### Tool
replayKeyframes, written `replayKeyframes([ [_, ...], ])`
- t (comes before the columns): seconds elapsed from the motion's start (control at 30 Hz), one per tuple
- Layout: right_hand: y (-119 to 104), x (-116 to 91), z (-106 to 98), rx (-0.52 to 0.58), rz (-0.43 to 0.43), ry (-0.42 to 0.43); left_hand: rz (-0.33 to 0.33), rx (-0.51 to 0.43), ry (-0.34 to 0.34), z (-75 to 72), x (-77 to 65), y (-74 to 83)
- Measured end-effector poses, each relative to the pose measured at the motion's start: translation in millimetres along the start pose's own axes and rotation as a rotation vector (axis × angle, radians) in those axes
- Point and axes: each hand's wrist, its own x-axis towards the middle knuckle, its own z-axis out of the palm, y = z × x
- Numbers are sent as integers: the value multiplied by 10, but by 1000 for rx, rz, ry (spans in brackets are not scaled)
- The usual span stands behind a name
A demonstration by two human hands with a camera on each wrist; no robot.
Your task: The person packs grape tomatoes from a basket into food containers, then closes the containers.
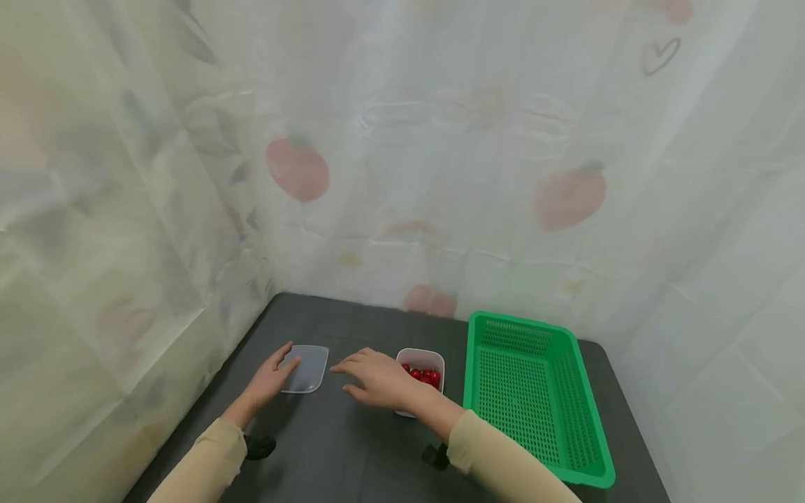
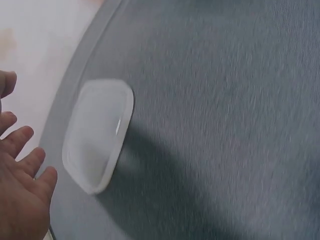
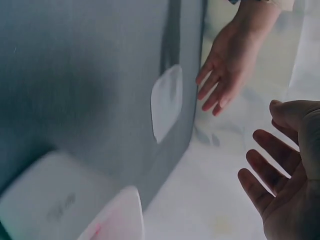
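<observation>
A clear plastic lid (image 1: 312,369) lies flat on the dark table, also visible as a pale lid (image 2: 100,132) in the left wrist view. My left hand (image 1: 269,381) hovers at the lid's left side, fingers extended, holding nothing. The right hand (image 1: 377,379) is raised between the lid and a white container (image 1: 420,356), its fingers loosely spread and nothing in them. Small red fruits, perhaps cherry tomatoes (image 1: 428,376), fill part of that container. My right forearm hides the container's near corner. In the right wrist view the white container (image 3: 60,200) appears below the hand.
A green plastic basket (image 1: 600,447) with perforated walls stands on the right of the table (image 1: 371,321). Curtains (image 1: 409,175) printed with fruit surround the table at the back and sides. The table's left edge runs close beside the left hand.
</observation>
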Motion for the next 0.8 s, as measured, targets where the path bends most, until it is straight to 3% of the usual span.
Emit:
replayKeyframes([
  [0.23, -81, 163, 390, 67, 42, 1, -88, 26, -1, -140, -47, -136],
  [0.37, -51, 197, 591, 162, 120, 0, -114, 49, -10, -174, -37, -169],
  [0.6, 34, 219, 846, 489, 361, 20, -169, 81, -25, -180, 27, -173],
  [0.8, 48, 229, 1039, 790, 470, 98, -218, 69, -41, -142, 110, -184],
])
